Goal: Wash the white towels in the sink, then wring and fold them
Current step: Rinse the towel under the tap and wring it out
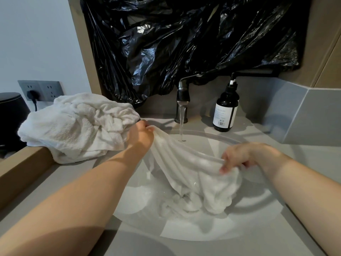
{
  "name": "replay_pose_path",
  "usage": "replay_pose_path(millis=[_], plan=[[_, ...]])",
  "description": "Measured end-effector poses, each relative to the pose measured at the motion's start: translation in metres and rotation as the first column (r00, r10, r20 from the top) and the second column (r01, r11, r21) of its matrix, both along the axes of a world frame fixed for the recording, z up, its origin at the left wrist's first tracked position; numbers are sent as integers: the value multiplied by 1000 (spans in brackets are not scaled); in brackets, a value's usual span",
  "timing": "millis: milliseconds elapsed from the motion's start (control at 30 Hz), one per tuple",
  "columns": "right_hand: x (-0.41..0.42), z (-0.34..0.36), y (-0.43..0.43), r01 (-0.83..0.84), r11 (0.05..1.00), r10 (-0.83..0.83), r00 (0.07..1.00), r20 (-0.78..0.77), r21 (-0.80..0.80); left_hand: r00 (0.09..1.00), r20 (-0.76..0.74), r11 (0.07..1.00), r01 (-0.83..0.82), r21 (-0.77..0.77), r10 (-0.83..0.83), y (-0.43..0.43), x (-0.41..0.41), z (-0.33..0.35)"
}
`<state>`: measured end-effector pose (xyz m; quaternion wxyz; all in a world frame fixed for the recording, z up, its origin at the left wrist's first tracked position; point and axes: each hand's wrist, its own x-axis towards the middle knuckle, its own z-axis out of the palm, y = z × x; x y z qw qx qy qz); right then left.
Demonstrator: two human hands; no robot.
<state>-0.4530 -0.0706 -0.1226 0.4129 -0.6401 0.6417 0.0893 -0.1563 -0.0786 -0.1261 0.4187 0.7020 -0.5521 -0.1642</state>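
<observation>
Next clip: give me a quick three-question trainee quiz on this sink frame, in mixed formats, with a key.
1. True or false: water is running from the faucet.
2. The dark pump bottle stands: A) left of the faucet, B) right of the faucet, C) on the floor.
3. Short answer: what do the left hand and right hand both grip?

Key: 1 true; 2 B; 3 the white towel hanging into the sink.

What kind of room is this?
Probably a bathroom: a white sink in a grey counter, a running faucet, a dark pump bottle beside it. The left hand and right hand grip a white towel.
</observation>
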Motion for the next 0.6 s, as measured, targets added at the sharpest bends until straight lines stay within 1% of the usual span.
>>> replay_pose_path(millis=[33,67,167,200,233,267,300,333,367,400,433,467,533,567,600], plan=[[0,-2,2,-65,998,67,990,-126,19,1000,20,1000,-4,-6,5,0,-1,0],[0,-4,1,-100,995,101,975,-198,15,999,35,1000,-7,-19,8,2,-3,0],[5,-3,1,-160,985,138,958,-250,-69,998,45,999,-32,-28,34,3,-4,0],[8,0,2,-143,982,111,965,-237,-125,998,42,999,-40,-26,41,2,-4,0],[11,0,1,-93,973,52,980,-191,-211,999,35,999,-39,-25,40,2,-4,0],[13,0,0,-16,947,-22,993,-114,-321,1000,19,999,-21,-31,22,2,-5,2],[17,2,0,77,888,-83,997,7,-454,1000,-4,999,18,-46,-18,3,-7,3],[21,7,0,176,809,-102,982,161,-561,996,-20,994,89,-58,-91,5,-11,4],[26,12,3,245,767,-71,951,300,-594,983,-18,982,182,-56,-183,8,-16,5],[32,15,4,274,786,-28,911,411,-554,958,-15,958,285,-27,-286,14,-24,6],[38,16,8,237,835,9,897,442,-496,923,-35,924,383,2,-383,21,-32,8],[44,13,9,160,885,36,913,407,-437,884,-66,886,463,7,-462,28,-41,9],[54,3,14,11,933,93,958,271,-359,822,-131,831,555,-35,-555,38,-56,11],[58,-2,14,-13,941,106,961,256,-339,804,-166,820,570,-56,-571,40,-60,12],[59,-4,14,-11,937,116,952,282,-349,787,-206,811,580,-76,-582,41,-62,13]])
